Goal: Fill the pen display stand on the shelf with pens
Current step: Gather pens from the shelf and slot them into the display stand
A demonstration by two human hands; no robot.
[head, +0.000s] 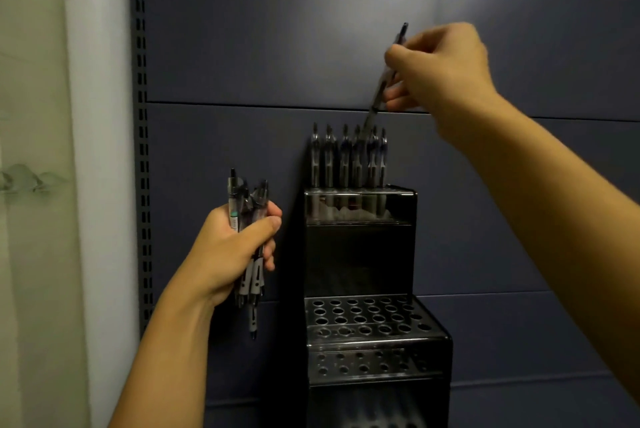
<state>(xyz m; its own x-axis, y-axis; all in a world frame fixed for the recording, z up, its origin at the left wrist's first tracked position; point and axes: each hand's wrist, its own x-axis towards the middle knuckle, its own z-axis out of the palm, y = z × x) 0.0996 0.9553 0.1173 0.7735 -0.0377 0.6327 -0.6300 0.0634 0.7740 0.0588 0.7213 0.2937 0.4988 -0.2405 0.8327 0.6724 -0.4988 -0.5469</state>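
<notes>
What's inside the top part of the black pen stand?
A row of pens stands in the pen stand top tier, their upper ends sticking up. Their lower ends show only dimly through its glossy front. The right hand holds another pen above them.

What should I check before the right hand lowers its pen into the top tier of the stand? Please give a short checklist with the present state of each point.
1. Right hand grips the single pen: ok.
2. Pen tip points down toward the top-tier row of pens: ok, tilted.
3. Free hole under the tip: cannot tell, standing pens hide it.
4. Left hand holds the spare pens securely: ok.
5. Lower tier holes empty for later pens: ok.
6. Pen display stand upright against the panel: ok.
</notes>
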